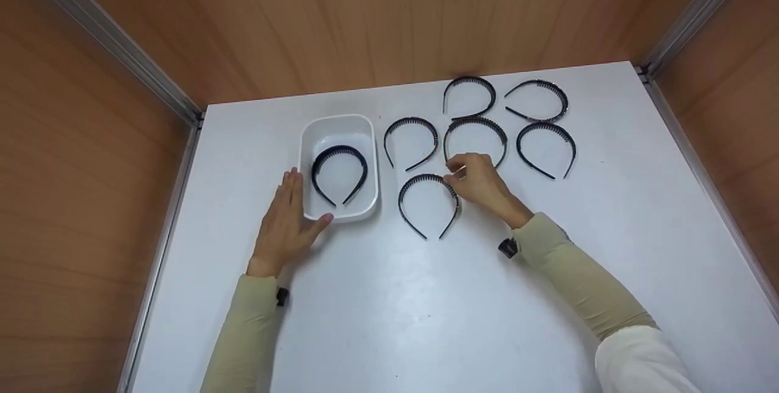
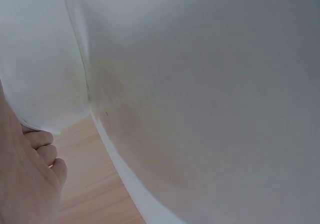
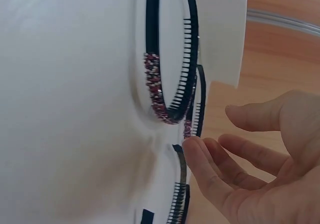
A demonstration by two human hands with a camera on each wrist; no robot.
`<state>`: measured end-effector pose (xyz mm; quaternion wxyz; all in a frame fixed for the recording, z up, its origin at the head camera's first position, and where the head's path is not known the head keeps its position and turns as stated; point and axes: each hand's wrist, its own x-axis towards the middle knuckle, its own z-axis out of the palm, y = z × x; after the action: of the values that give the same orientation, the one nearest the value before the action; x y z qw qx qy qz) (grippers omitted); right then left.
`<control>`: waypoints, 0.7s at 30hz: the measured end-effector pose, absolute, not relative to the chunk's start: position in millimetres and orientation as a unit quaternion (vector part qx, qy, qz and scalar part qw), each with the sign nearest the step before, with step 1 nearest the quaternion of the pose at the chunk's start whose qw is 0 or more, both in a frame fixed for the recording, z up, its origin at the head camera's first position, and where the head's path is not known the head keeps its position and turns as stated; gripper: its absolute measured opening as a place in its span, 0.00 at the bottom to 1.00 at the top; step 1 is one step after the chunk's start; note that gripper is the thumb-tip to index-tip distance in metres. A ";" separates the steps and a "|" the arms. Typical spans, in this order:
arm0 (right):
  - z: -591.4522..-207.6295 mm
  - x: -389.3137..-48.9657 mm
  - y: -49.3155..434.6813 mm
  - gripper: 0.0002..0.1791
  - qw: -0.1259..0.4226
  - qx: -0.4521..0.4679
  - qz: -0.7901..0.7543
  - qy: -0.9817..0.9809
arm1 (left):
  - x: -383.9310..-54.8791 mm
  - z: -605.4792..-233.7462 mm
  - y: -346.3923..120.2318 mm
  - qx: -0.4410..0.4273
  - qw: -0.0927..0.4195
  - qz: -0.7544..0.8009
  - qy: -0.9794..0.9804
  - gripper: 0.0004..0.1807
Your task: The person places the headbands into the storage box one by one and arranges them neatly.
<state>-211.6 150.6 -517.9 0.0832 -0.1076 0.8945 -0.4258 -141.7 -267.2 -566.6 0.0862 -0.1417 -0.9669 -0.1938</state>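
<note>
My left hand [image 1: 283,229] rests along the left side of a white plastic tub [image 1: 373,189], fingers straight and thumb at its near rim. Inside the tub lies one black toothed headband [image 1: 339,149]. My right hand [image 1: 481,183] hovers by the right side of the nearest headband [image 1: 428,177] and covers the lower part of another headband [image 1: 478,120] behind. In the right wrist view, thumb and fingers of the right hand [image 3: 260,169] are spread apart, gripping nothing visible. A headband with reddish glitter [image 3: 156,89] lies beside the fingertips.
More black headbands lie on the white table [image 1: 389,320]: one beside the tub [image 1: 412,120], one at the back [image 1: 470,79], one at back right [image 1: 563,101] and one at right [image 1: 546,126]. Wooden panels [image 1: 389,22] enclose the back and sides.
</note>
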 end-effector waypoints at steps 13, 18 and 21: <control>-541.5 -205.8 156.0 0.17 0.092 -0.094 -0.433 0.892 | -142.3 -566.9 -266.2 -0.144 0.083 -0.199 -0.966 0.60; -547.9 -207.2 156.1 0.15 0.081 -0.100 -0.430 0.893 | -142.3 -566.5 -266.7 -0.141 0.081 -0.194 -0.967 0.60; -550.9 -208.2 155.8 0.14 0.079 -0.104 -0.430 0.893 | -141.7 -566.5 -266.9 -0.139 0.078 -0.193 -0.968 0.60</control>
<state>-208.2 155.8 -550.9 0.0793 -0.1038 0.8934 -0.4299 -141.7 -266.9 -566.5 0.0781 -0.1395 -0.9680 -0.1935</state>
